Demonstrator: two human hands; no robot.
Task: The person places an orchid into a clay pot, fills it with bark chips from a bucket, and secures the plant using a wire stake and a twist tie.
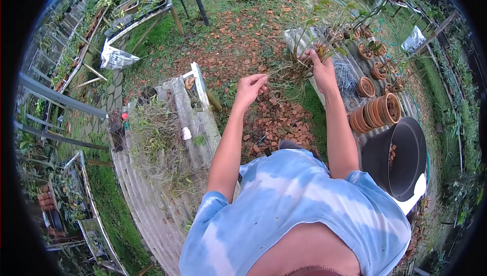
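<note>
My right hand (323,72) is closed around the base of a leafy plant (290,69), with thin stems and leaves rising above the fingers. A tangle of bare, stringy roots hangs from it to the left, over the ground between two benches. At the left fringe of these roots is my left hand (249,91), its thumb and forefinger pinched together and the other fingers curled. Whether a root strand sits in that pinch is too fine to tell.
On the left corrugated bench (147,220) lies a heap of dry plants (162,144). The right bench carries a wire bundle (346,79), a stack of clay pots (373,114), single potted plants (378,69) and a black bucket (373,149). Broken brick (243,32) covers the ground between.
</note>
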